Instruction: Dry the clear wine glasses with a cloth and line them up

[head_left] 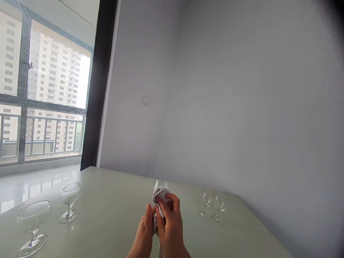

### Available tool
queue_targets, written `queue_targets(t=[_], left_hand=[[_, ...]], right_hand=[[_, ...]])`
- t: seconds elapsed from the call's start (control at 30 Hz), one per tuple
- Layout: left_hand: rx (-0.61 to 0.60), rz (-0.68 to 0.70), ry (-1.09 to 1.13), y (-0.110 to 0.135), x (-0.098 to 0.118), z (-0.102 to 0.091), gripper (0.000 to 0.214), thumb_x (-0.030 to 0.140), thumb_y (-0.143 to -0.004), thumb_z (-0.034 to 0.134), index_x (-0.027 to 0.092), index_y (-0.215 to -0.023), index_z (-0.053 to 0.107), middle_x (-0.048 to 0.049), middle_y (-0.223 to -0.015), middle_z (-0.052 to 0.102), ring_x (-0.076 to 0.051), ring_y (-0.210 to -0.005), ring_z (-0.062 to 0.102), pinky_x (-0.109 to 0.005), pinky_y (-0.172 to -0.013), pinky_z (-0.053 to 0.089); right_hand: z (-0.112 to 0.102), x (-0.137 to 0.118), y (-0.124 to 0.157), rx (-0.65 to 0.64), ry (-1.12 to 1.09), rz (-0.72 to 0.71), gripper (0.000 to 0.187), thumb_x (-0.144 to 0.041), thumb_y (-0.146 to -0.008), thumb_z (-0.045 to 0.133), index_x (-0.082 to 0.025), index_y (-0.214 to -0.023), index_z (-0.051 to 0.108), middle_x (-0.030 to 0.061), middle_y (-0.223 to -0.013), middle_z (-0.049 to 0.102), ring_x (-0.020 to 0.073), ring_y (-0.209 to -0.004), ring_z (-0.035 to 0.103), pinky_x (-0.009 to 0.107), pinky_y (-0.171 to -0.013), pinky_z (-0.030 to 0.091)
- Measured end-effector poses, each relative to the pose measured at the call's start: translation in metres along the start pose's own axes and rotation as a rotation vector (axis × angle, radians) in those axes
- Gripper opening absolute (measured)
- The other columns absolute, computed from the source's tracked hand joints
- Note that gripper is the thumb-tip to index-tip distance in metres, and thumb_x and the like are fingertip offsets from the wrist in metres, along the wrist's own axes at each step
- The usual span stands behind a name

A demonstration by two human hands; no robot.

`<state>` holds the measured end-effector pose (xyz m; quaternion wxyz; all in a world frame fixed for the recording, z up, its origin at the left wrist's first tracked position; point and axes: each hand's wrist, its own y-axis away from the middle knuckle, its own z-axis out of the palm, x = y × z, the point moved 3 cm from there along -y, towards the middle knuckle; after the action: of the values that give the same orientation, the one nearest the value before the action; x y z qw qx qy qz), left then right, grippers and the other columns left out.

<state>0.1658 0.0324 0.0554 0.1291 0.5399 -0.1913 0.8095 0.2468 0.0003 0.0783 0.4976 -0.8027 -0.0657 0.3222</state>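
Observation:
A clear stemmed glass (pixel 161 184) is held up over the table, its rim showing above a pale grey cloth (pixel 159 192). My right hand (pixel 171 221) presses the cloth round the bowl with bent fingers. My left hand (pixel 144 229) is closed at the lower part of the glass, thumb up, touching the cloth. The stem and foot are hidden behind the cloth and both hands.
Two glasses, one nearer (pixel 33 242) and one farther (pixel 69 214), stand upright at the left of the pale green table (pixel 113 200). Two smaller stemmed glasses (pixel 206 199) stand close together at the right. Behind the table is a grey wall (pixel 215 107), with a window at left.

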Motion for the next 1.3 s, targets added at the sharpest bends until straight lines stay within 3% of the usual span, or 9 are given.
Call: queue_targets(t=[0.13, 0.33, 0.57, 0.77, 0.83, 0.9, 1.03, 1.17, 1.3], left_hand=[[0.071, 0.003, -0.014, -0.005, -0.009, -0.012, 0.063, 0.072, -0.074, 0.037, 0.017, -0.079, 0.067, -0.0016, -0.059, 0.061, -0.019, -0.065, 0.055, -0.028, -0.061, 0.042], [0.103, -0.058, 0.196, -0.006, -0.014, -0.019, 0.052, 0.062, -0.079, 0.043, 0.018, -0.094, 0.067, -0.003, -0.076, 0.069, -0.02, -0.08, 0.06, -0.03, -0.079, 0.044], [-0.034, -0.145, 0.331, -0.007, -0.013, -0.016, 0.032, 0.041, -0.067, 0.07, 0.014, -0.085, 0.067, 0.0006, -0.062, 0.06, -0.013, -0.061, 0.056, -0.021, -0.058, 0.042], [-0.076, -0.237, 0.414, -0.011, -0.025, -0.02, 0.029, 0.035, -0.064, 0.075, 0.014, -0.084, 0.067, -0.0008, -0.061, 0.061, -0.012, -0.056, 0.056, -0.022, -0.054, 0.041], [-0.028, -0.253, 0.42, -0.011, -0.027, -0.023, 0.028, 0.036, -0.068, 0.072, 0.015, -0.086, 0.068, -0.0004, -0.064, 0.061, -0.011, -0.056, 0.055, -0.021, -0.054, 0.041], [0.042, -0.257, 0.455, -0.01, -0.026, -0.025, 0.026, 0.037, -0.072, 0.068, 0.017, -0.088, 0.069, -0.0025, -0.08, 0.065, -0.012, -0.069, 0.059, -0.022, -0.064, 0.045], [-0.079, -0.168, 0.532, -0.008, -0.016, -0.023, 0.028, 0.038, -0.081, 0.059, 0.021, -0.101, 0.066, -0.0047, -0.106, 0.063, -0.018, -0.099, 0.056, -0.027, -0.083, 0.044], [-0.098, -0.176, 0.551, -0.008, -0.013, -0.029, 0.036, 0.044, -0.082, 0.054, 0.025, -0.112, 0.061, -0.0032, -0.094, 0.064, -0.019, -0.091, 0.058, -0.028, -0.079, 0.045], [-0.036, -0.21, 0.513, -0.009, -0.013, -0.035, 0.043, 0.048, -0.082, 0.051, 0.028, -0.12, 0.055, -0.0008, -0.087, 0.062, -0.015, -0.08, 0.057, -0.026, -0.071, 0.046]], right_hand=[[0.006, -0.004, 0.007, -0.145, 0.091, 0.003, 0.027, -0.026, -0.086, 0.047, -0.03, -0.108, 0.061, 0.0077, -0.1, 0.053, 0.0221, -0.085, 0.055, 0.039, -0.071, 0.048], [0.015, -0.003, 0.012, -0.272, -0.087, 0.032, 0.027, -0.016, -0.08, 0.042, -0.02, -0.094, 0.064, 0.0069, -0.093, 0.055, 0.0184, -0.084, 0.059, 0.031, -0.074, 0.05], [0.011, -0.004, 0.009, -0.475, -0.112, 0.131, 0.019, -0.013, -0.071, 0.045, -0.02, -0.071, 0.063, 0.0039, -0.087, 0.06, 0.0174, -0.077, 0.06, 0.026, -0.068, 0.046], [-0.013, 0.008, -0.007, -0.846, -0.497, 0.461, 0.018, -0.012, -0.063, 0.043, -0.018, -0.049, 0.036, -0.004, -0.066, 0.045, 0.0074, -0.053, 0.037, 0.021, -0.047, 0.026], [-0.021, 0.017, -0.014, -0.802, -0.635, 0.618, 0.016, -0.015, -0.064, 0.045, -0.019, -0.051, 0.037, -0.0061, -0.058, 0.036, 0.0067, -0.049, 0.028, 0.021, -0.044, 0.021], [-0.023, 0.027, -0.018, -0.602, -0.765, 0.75, 0.017, -0.022, -0.07, 0.049, -0.019, -0.055, 0.042, -0.0074, -0.053, 0.03, 0.0073, -0.047, 0.026, 0.021, -0.045, 0.022], [0.0, 0.032, -0.006, -0.326, -0.884, 0.763, 0.028, -0.043, -0.08, 0.053, -0.016, -0.071, 0.06, -0.0027, -0.058, 0.047, 0.0122, -0.057, 0.045, 0.023, -0.057, 0.038], [0.029, 0.023, 0.014, -0.404, -0.822, 0.597, 0.035, -0.046, -0.083, 0.052, -0.015, -0.096, 0.065, 0.0048, -0.077, 0.061, 0.0184, -0.078, 0.054, 0.03, -0.074, 0.042], [0.03, 0.014, 0.018, -0.588, -0.874, 0.53, 0.045, -0.05, -0.078, 0.058, -0.015, -0.106, 0.062, 0.0062, -0.087, 0.064, 0.0211, -0.085, 0.056, 0.032, -0.077, 0.043]])
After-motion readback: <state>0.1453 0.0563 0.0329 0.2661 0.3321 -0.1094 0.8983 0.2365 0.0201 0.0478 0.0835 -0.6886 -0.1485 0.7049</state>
